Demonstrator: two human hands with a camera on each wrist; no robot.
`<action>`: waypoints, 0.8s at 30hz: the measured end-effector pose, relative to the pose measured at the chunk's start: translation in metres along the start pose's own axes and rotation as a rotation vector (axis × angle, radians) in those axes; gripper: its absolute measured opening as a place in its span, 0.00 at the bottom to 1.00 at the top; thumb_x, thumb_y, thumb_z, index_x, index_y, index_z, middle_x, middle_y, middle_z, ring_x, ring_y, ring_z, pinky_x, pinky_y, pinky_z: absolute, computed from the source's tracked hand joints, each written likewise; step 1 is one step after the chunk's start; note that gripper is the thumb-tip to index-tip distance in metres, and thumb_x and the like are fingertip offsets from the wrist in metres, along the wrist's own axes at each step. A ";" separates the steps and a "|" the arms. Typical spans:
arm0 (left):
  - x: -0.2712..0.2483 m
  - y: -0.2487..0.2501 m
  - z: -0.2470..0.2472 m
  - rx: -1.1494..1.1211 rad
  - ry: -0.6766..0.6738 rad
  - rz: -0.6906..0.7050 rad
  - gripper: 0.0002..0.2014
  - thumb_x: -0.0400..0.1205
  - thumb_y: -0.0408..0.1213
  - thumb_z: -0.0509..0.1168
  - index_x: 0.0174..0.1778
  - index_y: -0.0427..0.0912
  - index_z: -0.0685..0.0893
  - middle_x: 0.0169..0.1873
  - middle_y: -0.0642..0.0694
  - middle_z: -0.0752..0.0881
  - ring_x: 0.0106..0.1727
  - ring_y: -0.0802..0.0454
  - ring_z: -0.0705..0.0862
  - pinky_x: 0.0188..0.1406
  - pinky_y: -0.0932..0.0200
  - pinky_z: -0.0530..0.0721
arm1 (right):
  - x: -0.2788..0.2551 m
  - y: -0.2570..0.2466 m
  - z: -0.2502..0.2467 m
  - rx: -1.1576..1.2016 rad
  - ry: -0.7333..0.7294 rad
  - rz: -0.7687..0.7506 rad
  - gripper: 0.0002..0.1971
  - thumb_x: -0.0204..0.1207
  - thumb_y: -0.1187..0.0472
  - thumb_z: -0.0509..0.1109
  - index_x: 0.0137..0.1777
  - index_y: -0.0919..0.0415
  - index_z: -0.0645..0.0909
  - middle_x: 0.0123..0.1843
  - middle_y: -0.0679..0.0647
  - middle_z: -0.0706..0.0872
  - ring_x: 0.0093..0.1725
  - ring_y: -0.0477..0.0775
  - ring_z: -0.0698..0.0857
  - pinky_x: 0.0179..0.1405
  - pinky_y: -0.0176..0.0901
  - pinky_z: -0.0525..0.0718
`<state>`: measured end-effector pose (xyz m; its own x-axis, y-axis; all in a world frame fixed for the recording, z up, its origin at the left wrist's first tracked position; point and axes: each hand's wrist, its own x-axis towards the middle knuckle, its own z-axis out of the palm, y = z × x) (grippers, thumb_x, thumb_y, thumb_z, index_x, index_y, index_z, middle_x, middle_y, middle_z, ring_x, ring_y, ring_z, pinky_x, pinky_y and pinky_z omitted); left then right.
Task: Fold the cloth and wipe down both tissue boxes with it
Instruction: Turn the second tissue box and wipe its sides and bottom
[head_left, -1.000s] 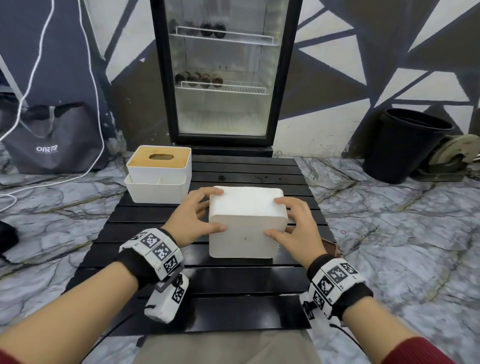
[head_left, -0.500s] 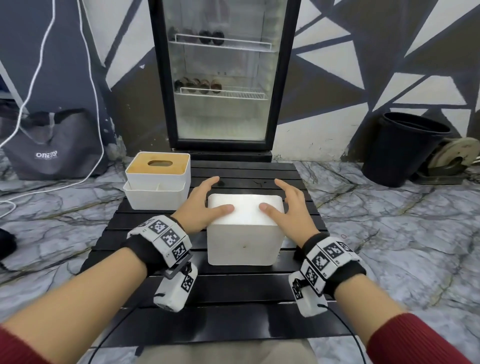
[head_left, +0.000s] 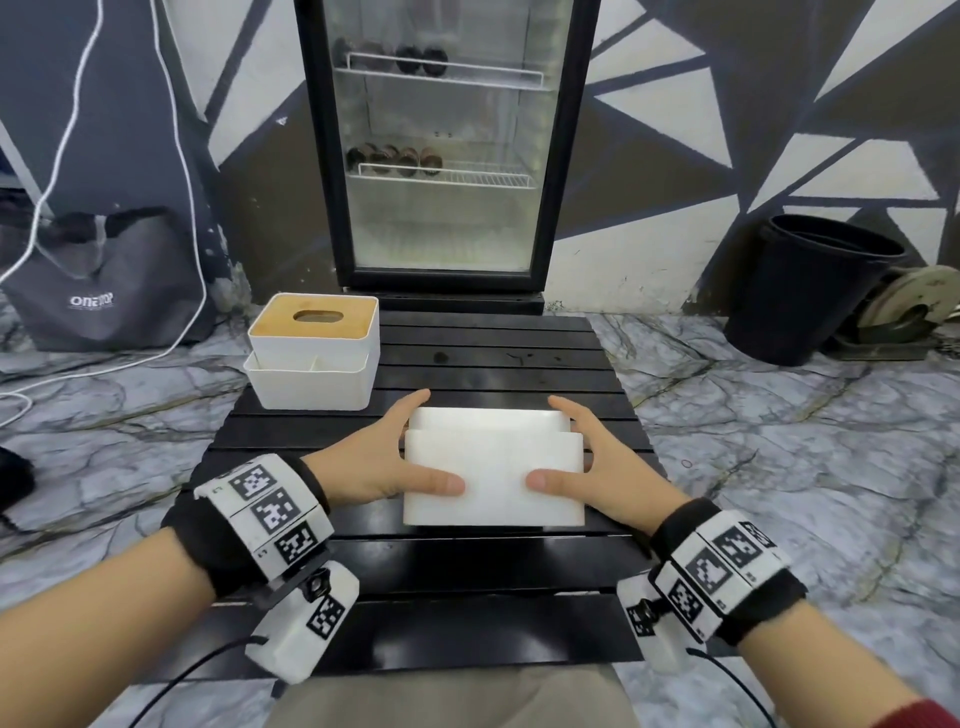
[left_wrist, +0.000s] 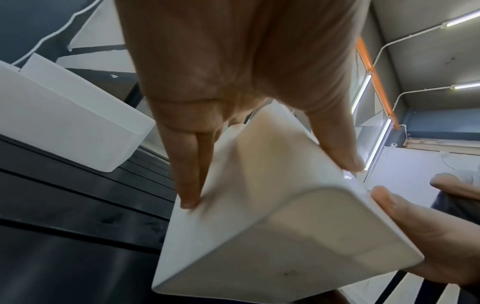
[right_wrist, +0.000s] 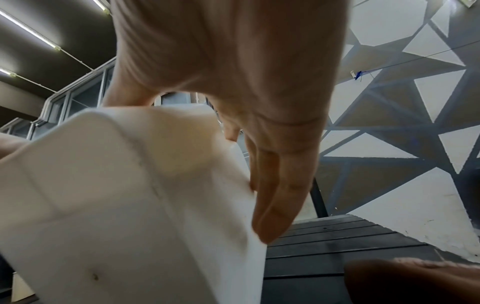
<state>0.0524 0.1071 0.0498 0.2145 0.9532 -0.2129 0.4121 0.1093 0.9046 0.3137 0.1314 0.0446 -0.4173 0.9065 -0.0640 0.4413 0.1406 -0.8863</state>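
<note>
A plain white tissue box (head_left: 493, 483) is held over the middle of the black slatted table (head_left: 493, 343), a broad face turned up towards me and a stepped edge on its far side. My left hand (head_left: 395, 457) grips its left end, thumb on the upper face and fingers down the side (left_wrist: 189, 174). My right hand (head_left: 587, 457) grips the right end the same way (right_wrist: 275, 195). A second white tissue box with a wooden lid (head_left: 314, 358) stands at the table's back left. A blurred brown shape (right_wrist: 415, 279), perhaps the cloth, lies by the right hand.
A glass-door fridge (head_left: 441, 156) stands right behind the table. On the marble floor are a black bin (head_left: 810, 291) at the right and a grey bag (head_left: 104, 280) with a white cable at the left.
The white box has been turned over between both hands and brought a little nearer. Both thumbs now lie on the face towards me, and a stepped edge shows on the far side.
</note>
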 end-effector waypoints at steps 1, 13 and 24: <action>0.000 0.000 0.000 0.000 0.005 -0.007 0.57 0.64 0.40 0.81 0.82 0.53 0.49 0.56 0.62 0.78 0.54 0.68 0.80 0.42 0.79 0.80 | 0.000 0.000 0.000 0.000 0.009 0.004 0.49 0.53 0.40 0.80 0.74 0.36 0.58 0.60 0.34 0.75 0.57 0.39 0.80 0.57 0.39 0.82; 0.058 0.016 0.013 0.136 0.175 0.143 0.40 0.64 0.37 0.81 0.66 0.55 0.65 0.57 0.51 0.80 0.51 0.55 0.84 0.44 0.62 0.86 | 0.036 0.008 -0.035 -0.091 0.191 -0.092 0.38 0.51 0.56 0.86 0.54 0.33 0.65 0.54 0.42 0.80 0.51 0.46 0.82 0.43 0.40 0.84; 0.196 0.022 0.029 0.324 0.222 0.163 0.53 0.64 0.40 0.81 0.81 0.50 0.57 0.80 0.47 0.62 0.74 0.47 0.71 0.70 0.56 0.73 | 0.146 0.058 -0.108 -0.405 0.152 -0.030 0.47 0.60 0.65 0.79 0.78 0.49 0.59 0.78 0.52 0.62 0.72 0.51 0.67 0.65 0.35 0.67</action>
<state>0.1291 0.2876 0.0170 0.1188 0.9921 0.0397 0.6530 -0.1081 0.7496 0.3646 0.3153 0.0332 -0.3267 0.9436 0.0541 0.7197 0.2855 -0.6329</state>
